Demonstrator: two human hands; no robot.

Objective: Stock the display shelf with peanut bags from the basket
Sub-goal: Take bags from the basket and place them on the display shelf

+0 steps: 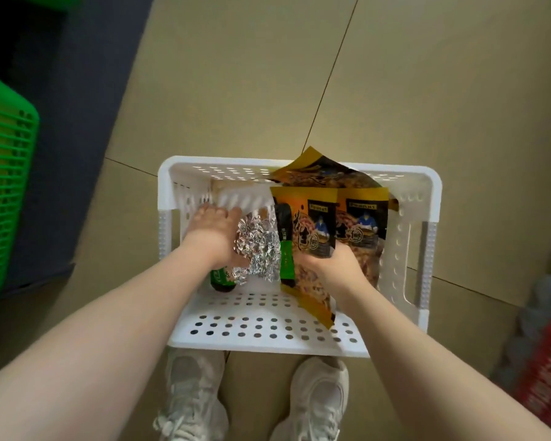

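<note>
Head view: in the white basket (185, 173), the right hand (334, 265) grips a peanut bag (306, 227) near the right wall. The left hand (213, 230), fingers spread flat, presses a foil bag (258, 246) aside. Best to lift the bag straight up, clear of its neighbours.

One white perforated plastic basket (299, 326) in the lower middle of the frame. Inside it, at least four orange-and-black printed peanut bags (306, 224), counting overlapped ones toward the right; exact number hard to tell. One crinkled silver foil packet (258, 246) and one dark green bottle (221, 280) left of centre. Two bare hands, left (210, 233) and right (334, 265). Two pale laced sneakers (191, 396) along the bottom edge. One green slatted plastic crate (4, 173) at far left.
</note>
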